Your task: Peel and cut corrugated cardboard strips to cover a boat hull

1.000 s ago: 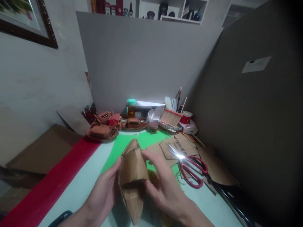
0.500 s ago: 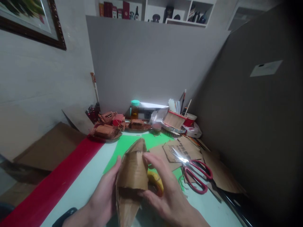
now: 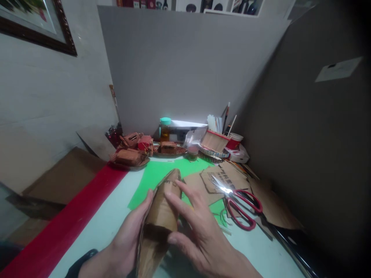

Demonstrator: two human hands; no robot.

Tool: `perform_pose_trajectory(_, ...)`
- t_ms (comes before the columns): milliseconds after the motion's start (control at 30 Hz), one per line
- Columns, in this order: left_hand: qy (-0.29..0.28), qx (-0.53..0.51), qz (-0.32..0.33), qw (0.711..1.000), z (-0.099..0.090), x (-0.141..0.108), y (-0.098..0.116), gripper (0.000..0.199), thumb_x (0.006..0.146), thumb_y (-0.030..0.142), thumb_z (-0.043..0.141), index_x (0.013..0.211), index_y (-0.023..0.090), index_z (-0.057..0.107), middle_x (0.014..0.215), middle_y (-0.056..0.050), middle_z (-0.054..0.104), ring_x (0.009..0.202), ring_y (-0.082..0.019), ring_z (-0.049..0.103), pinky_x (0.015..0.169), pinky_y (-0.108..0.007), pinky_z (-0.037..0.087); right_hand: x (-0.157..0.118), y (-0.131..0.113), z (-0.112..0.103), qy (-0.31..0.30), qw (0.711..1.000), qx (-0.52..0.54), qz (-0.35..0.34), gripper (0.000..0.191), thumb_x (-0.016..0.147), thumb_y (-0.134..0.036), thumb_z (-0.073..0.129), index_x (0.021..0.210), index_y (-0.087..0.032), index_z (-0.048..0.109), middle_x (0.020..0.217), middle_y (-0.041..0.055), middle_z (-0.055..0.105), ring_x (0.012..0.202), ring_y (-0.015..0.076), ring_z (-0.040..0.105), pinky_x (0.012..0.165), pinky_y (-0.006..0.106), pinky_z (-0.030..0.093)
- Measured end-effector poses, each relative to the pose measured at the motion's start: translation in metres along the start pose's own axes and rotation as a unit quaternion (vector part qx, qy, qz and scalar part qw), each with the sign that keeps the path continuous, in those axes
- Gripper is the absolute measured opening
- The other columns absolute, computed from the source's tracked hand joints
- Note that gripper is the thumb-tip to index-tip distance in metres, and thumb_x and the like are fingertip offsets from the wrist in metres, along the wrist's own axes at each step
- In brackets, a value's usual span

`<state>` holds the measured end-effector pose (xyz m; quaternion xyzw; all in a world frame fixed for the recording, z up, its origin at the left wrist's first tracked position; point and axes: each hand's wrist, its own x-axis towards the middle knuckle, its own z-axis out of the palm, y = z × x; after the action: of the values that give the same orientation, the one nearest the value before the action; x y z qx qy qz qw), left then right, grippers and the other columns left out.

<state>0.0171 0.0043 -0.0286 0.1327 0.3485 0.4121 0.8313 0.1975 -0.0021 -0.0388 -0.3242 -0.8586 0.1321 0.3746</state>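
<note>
Brown cardboard forms the boat (image 3: pixel 160 216), which is held up over the table (image 3: pixel 98 227) between two hands, its far point tilting away. An arched cover (image 3: pixel 162 206) bridges its middle, with a dark opening at the near end.

Along the boat's left edge lies the left hand (image 3: pixel 129 233), thumb upright against the rim, palm cupping the side; its other fingers are hidden beneath, so how they curl cannot be told. It probably carries the weight, which leaves the right hand (image 3: pixel 198 227) to steady the cover: two fingertips rest on top, the thumb sits by the near edge, and together they span the card in what looks like a light grasp. How hard they press cannot be told.

Under and beyond the boat spreads a green sheet (image 3: pixel 145 183). To its right are card scraps (image 3: pixel 232 175) and, partly over them, scissors (image 3: pixel 230 192), handles turned toward the person, perhaps for easy reach, though they could snag the right forearm. Beyond the boat to the left, model boats (image 3: pixel 130 157) crowd together; straight beyond it stands a jar (image 3: pixel 165 131), and beyond to the right a box (image 3: pixel 215 141) of sticks. A grey panel (image 3: pixel 179 69) closes off the far side.
</note>
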Motion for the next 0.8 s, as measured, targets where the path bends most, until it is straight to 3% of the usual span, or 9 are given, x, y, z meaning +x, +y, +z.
perform_pose_trajectory(100,-0.007,-0.007,-0.014,1.0,0.0001,-0.0007,0.0016,0.046,0.096,0.045,0.049,0.116,0.008,0.069,0.071,-0.011,0.079,0.057,-0.023,0.074,0.054,-0.03,0.058,-0.001,-0.0008,-0.0028,0.001,1.0,0.002,-0.003,0.061,0.098,-0.053,0.044,0.153,-0.031,0.027,0.161,0.0082,0.019,0.146,0.0305,0.023,0.116,0.049,0.027)
perform_pose_trajectory(200,-0.013,-0.014,-0.019,1.0,-0.0015,-0.0005,0.0029,0.046,0.096,0.045,0.049,0.117,0.008,0.068,0.077,-0.012,0.08,0.066,-0.024,0.075,0.065,-0.033,0.06,-0.0018,-0.0002,-0.0054,0.023,1.0,0.015,0.009,0.06,0.1,-0.051,0.042,0.153,-0.029,0.027,0.163,0.0066,0.019,0.147,0.0284,0.022,0.118,0.046,0.024)
perform_pose_trajectory(300,-0.014,-0.014,-0.025,0.999,-0.0041,0.0009,0.0041,0.048,0.096,0.046,0.05,0.122,0.008,0.064,0.085,-0.013,0.08,0.07,-0.024,0.076,0.07,-0.036,0.061,-0.0021,0.0004,-0.007,0.072,0.996,0.023,0.035,0.055,0.101,-0.044,0.042,0.151,-0.026,0.03,0.158,0.0062,0.03,0.145,0.0248,0.027,0.119,0.042,0.024)
perform_pose_trajectory(467,-0.006,0.004,-0.028,1.0,-0.0081,0.0037,0.005,0.054,0.093,0.048,0.055,0.126,0.005,0.06,0.087,-0.018,0.079,0.069,-0.026,0.076,0.065,-0.037,0.062,-0.0023,0.002,-0.0066,0.142,0.987,0.011,0.077,0.043,0.101,-0.03,0.042,0.144,-0.024,0.04,0.144,0.0061,0.049,0.134,0.0196,0.042,0.113,0.035,0.034)
perform_pose_trajectory(667,-0.001,0.013,-0.019,1.0,-0.006,0.0018,0.0042,0.056,0.093,0.046,0.055,0.128,0.003,0.059,0.083,-0.018,0.08,0.07,-0.029,0.077,0.066,-0.039,0.061,0.0004,0.001,-0.0091,0.127,0.988,0.023,0.082,0.041,0.1,-0.031,0.045,0.14,-0.021,0.043,0.14,0.0082,0.052,0.131,0.0206,0.045,0.11,0.035,0.037)
perform_pose_trajectory(800,0.006,0.007,0.017,1.0,-0.0013,-0.0009,0.0015,0.051,0.094,0.041,0.055,0.134,0.008,0.055,0.089,-0.012,0.081,0.076,-0.026,0.077,0.073,-0.036,0.061,0.0009,-0.0027,-0.009,0.068,0.995,0.06,0.043,0.062,0.093,-0.046,0.058,0.146,-0.02,0.036,0.149,0.0119,0.043,0.14,0.0277,0.036,0.115,0.044,0.032)
